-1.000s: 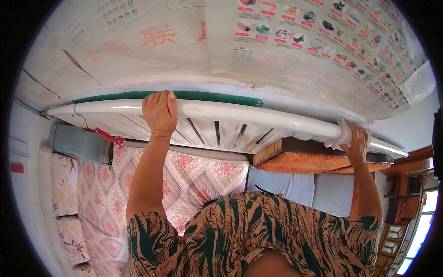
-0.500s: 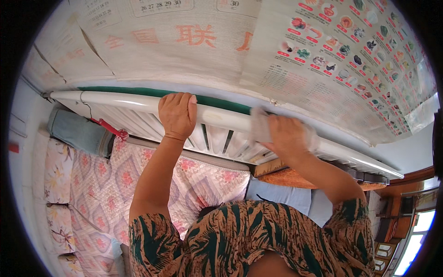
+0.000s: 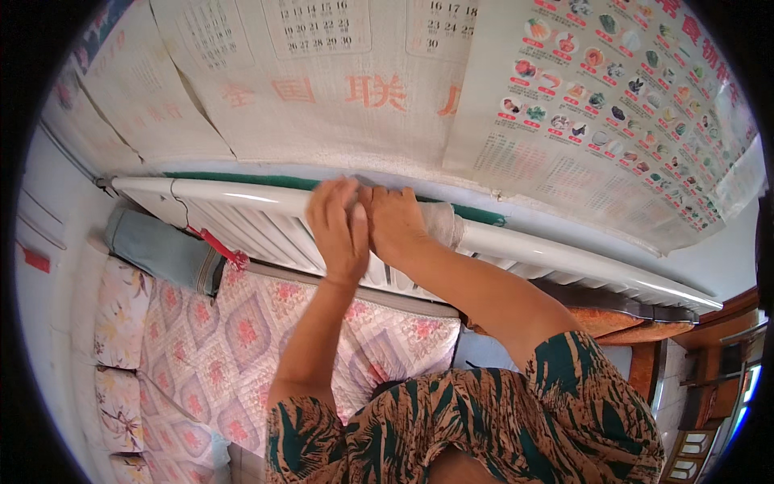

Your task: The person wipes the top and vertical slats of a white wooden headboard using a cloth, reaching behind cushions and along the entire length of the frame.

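Hands meet on the white headboard rail [image 3: 564,254], which runs left to right above the quilted bed [image 3: 242,347]: right hand [image 3: 395,222] presses a pale cloth [image 3: 442,222] against it, fingers closed, left hand [image 3: 339,226] curled alongside, touching.

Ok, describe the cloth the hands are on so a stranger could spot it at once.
Find the long white metal headboard rail running under the papered wall. At its middle, the left hand and right hand meet on it. The pale beige crumpled cloth bunches out from under the right hand, the only soft, wrinkled thing on that smooth rail.
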A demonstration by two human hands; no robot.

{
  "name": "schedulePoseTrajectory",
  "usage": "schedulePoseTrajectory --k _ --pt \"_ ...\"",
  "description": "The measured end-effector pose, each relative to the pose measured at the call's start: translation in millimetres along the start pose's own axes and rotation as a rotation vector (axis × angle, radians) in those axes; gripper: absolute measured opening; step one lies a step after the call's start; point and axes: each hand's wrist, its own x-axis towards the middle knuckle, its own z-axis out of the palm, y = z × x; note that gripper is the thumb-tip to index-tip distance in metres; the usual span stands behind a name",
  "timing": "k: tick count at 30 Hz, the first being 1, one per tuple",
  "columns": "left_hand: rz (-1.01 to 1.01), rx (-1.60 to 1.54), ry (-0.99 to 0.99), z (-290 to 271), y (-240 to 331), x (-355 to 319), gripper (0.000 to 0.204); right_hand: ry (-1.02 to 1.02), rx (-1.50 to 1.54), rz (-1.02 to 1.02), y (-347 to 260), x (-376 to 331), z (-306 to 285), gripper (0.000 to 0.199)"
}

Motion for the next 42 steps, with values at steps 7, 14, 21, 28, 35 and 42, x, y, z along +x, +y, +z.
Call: schedulePoseTrajectory --k 7,14,21,28,35,42 --pt "-0.105 0.126 -0.201 7 36 -20 0.048 -0.031 0.369 -0.128 46 -34 -41 0.06" --pt "0.153 0.176 -0.336 22 51 -21 0.068 -0.193 0.02 -0.096 140 -126 -69 0.09" --pt "0.207 0.267 -0.4 -10 -10 -4 0.083 -0.305 -0.065 -0.193 143 -99 -54 0.086" --pt "0.013 0.459 -0.272 -84 -111 9 0.076 -0.247 0.101 -0.146 130 -90 -52 0.058" --pt "-0.268 0.433 0.163 -97 -185 21 0.044 -0.247 0.098 -0.145 130 -90 -52 0.059" --pt "-0.27 0.519 0.115 -139 -270 46 0.036 -0.251 0.085 -0.157 132 -90 -54 0.055"
